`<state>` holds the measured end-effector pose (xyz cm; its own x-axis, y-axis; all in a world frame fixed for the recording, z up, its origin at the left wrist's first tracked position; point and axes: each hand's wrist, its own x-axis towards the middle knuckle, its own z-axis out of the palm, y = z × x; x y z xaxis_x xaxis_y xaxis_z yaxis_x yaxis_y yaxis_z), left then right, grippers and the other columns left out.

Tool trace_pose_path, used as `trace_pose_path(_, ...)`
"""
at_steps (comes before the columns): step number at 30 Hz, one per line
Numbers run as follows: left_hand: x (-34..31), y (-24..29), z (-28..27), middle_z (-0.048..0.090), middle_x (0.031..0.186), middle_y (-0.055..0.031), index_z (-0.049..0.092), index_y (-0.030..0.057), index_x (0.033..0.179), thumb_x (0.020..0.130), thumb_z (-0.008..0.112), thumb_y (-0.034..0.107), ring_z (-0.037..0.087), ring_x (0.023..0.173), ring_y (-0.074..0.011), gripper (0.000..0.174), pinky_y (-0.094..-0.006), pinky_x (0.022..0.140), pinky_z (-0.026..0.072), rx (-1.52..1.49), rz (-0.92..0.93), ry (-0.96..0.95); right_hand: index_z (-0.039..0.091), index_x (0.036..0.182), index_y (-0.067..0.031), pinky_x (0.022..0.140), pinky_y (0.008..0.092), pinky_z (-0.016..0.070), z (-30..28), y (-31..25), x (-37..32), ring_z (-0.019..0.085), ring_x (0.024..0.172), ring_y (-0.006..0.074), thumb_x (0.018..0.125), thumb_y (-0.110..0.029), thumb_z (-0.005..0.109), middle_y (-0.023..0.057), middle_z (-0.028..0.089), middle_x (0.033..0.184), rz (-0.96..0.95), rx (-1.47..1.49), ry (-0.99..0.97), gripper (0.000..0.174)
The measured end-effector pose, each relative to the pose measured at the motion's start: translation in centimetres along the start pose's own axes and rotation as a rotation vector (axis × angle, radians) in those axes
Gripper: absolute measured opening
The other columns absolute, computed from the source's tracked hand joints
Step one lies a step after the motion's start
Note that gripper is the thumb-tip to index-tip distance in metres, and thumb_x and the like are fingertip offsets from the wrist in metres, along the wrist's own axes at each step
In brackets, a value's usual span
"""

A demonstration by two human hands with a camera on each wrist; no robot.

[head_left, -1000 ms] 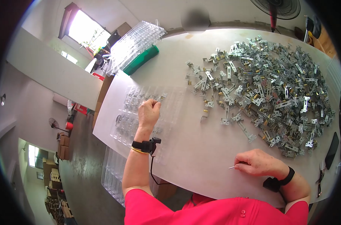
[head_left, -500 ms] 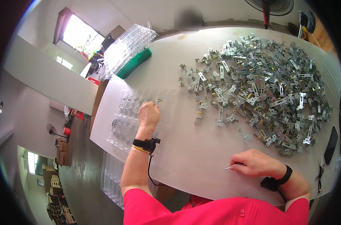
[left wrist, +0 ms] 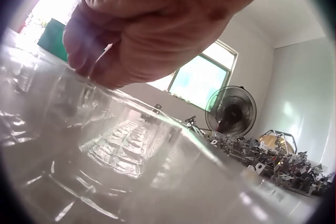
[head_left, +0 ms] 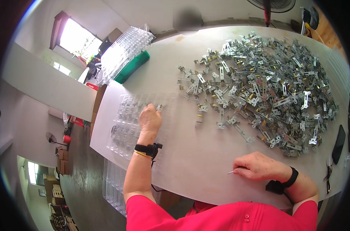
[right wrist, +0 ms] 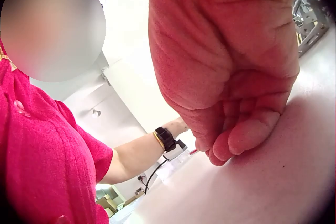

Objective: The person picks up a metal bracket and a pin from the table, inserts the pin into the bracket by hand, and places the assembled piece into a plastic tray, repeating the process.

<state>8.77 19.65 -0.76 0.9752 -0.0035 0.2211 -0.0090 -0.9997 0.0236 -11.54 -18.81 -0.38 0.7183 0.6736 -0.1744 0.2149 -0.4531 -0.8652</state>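
My left hand [head_left: 150, 118] reaches over a clear plastic tray [head_left: 169, 119], its fingers bent and fingertips down at the compartments. Beside the fingertips, a small metal bracket [head_left: 159, 107] shows in the tray's far row. In the left wrist view the fingers [left wrist: 107, 66] and thumb come together at the tray's top; I cannot tell whether they pinch a part. More parts lie in the tray's rows, blurred by the plastic. My right hand [head_left: 256, 166] rests on the table and pinches a thin metallic rod [head_left: 230, 172], whose tip points left; in the right wrist view its fingers are curled.
A large heap of metal brackets [head_left: 267, 88] covers the table's right side. Stacked clear trays [head_left: 125, 50] lean on a green box [head_left: 132, 67] at the back left. A phone [head_left: 339, 144] and pliers [head_left: 328, 175] lie at the right edge. Another tray [head_left: 115, 184] sits below the front-left edge.
The head view has swung slightly, shifting the scene left. My left hand stays at the tray's far row, its fingertips a little further left of the bracket. The right hand keeps the rod.
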Motion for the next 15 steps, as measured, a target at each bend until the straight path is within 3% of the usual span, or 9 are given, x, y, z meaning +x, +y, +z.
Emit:
trace_pose_path(7, -1.4, 3.0, -2.5, 0.07, 0.096, -0.018, 0.069, 0.0022, 0.097, 0.089, 0.074, 0.022, 0.068, 0.093, -0.0381, 0.022, -0.0464, 0.082, 0.0538, -0.093, 0.099, 0.098, 0.067, 0.102, -0.0049, 0.074, 0.0454, 0.0531, 0.0, 0.1, 0.0, 0.068, 0.086, 0.0381, 0.098, -0.021, 0.062, 0.017, 0.071, 0.09, -0.022, 0.021, 0.012, 0.017)
trace_pose_path(11, -3.2, 8.0, -4.5, 0.069, 0.094, -0.0166, 0.07, 0.0026, 0.095, 0.09, 0.074, 0.022, 0.068, 0.09, -0.0365, 0.021, -0.0457, 0.081, 0.0533, -0.288, 0.136, -0.012, 0.066, 0.101, -0.0044, 0.075, 0.0467, 0.0525, -0.2, -0.2, -0.1, 0.068, 0.086, 0.039, 0.098, -0.022, 0.061, 0.0181, 0.071, 0.09, -0.005, 0.011, 0.001, 0.018)
trace_pose_path(13, -4.1, 10.0, -4.2, 0.069, 0.09, -0.0164, 0.073, 0.0007, 0.095, 0.091, 0.074, 0.022, 0.068, 0.081, -0.03, 0.022, -0.0404, 0.074, 0.0536, -0.439, 0.296, 0.005, 0.065, 0.101, -0.0043, 0.075, 0.0476, 0.052, -0.4, -0.5, -0.1, 0.068, 0.086, 0.0393, 0.099, -0.022, 0.06, 0.0184, 0.07, 0.089, 0.018, 0.007, -0.007, 0.019)
trace_pose_path(15, -5.3, 12.3, -4.4, 0.068, 0.093, -0.0162, 0.072, 0.0001, 0.096, 0.09, 0.075, 0.019, 0.068, 0.079, -0.0288, 0.019, -0.0396, 0.074, 0.0539, -0.47, 0.394, 0.025, 0.065, 0.101, -0.0041, 0.075, 0.0484, 0.0515, -0.5, -0.7, -0.2, 0.067, 0.086, 0.0397, 0.099, -0.023, 0.06, 0.0186, 0.07, 0.089, 0.039, 0.005, -0.017, 0.019)
